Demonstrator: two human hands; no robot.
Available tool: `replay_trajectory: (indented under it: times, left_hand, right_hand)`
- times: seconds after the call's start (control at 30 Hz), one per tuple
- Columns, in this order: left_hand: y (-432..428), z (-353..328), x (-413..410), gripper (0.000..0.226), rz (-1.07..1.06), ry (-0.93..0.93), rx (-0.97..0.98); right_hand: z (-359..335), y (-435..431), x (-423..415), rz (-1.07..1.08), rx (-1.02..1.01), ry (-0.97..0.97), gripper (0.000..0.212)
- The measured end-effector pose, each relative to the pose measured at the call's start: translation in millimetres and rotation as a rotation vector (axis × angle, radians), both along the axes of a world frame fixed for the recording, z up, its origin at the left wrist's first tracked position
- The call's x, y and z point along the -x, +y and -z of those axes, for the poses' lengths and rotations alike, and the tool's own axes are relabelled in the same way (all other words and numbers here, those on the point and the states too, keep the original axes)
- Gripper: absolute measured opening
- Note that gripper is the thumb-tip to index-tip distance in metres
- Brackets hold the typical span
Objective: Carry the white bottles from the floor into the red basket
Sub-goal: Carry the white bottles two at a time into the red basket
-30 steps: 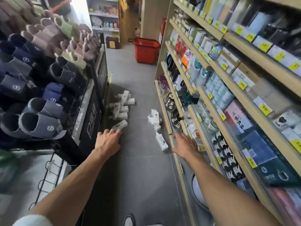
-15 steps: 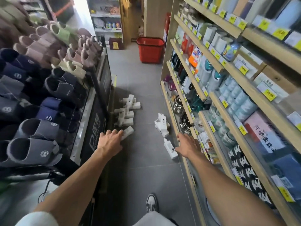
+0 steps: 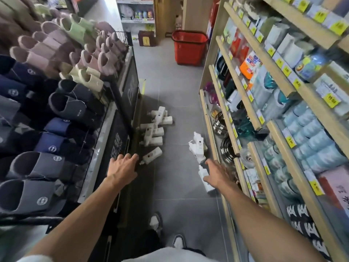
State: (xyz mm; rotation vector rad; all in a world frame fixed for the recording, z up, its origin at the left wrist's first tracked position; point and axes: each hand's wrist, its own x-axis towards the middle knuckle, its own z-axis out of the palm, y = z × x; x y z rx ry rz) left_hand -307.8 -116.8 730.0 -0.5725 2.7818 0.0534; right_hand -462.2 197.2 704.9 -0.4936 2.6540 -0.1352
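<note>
Several white bottles lie on the grey floor. One pile (image 3: 155,129) sits by the left rack, and a single bottle (image 3: 151,156) lies just beyond my left hand (image 3: 122,167), which is stretched forward with relaxed fingers and holds nothing. A smaller cluster (image 3: 197,146) lies by the right shelf. Another bottle (image 3: 204,178) lies under my right hand (image 3: 217,174), which reaches out with spread fingers; contact is unclear. The red basket (image 3: 189,47) stands far down the aisle.
A slipper rack (image 3: 56,103) lines the left side. Wooden shelves of goods (image 3: 264,103) line the right. The aisle between them is narrow. A brown box (image 3: 147,38) stands near the basket. My shoes (image 3: 177,242) show at the bottom.
I have stepped forward along the aisle. Both hands stay extended and have come closer to the nearest bottles; the right hand is now over the near right bottle.
</note>
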Motion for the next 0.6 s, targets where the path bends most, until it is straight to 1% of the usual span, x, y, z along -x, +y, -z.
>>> replay_trajectory:
  times: [0.13, 0.27, 0.33, 0.5, 0.6]
  left_hand:
    - [-24, 15, 40, 0.066, 0.014, -0.045, -0.011]
    - [-55, 23, 88, 0.065, 0.039, -0.052, -0.019]
    - [-69, 24, 111, 0.063, 0.068, -0.065, -0.028]
    - [-95, 31, 174, 0.066, 0.150, -0.085, -0.013]
    - [-94, 44, 194, 0.067, 0.203, -0.153, -0.030]
  right_hand:
    - [13, -24, 26, 0.013, -0.001, -0.012, 0.059]
    - [23, -39, 46, 0.071, -0.058, -0.034, 0.064]
    - [25, -47, 58, 0.095, -0.072, -0.052, 0.064]
    - [23, -64, 96, 0.196, 0.017, -0.049, 0.058]
    - [27, -62, 103, 0.240, -0.021, -0.085, 0.055]
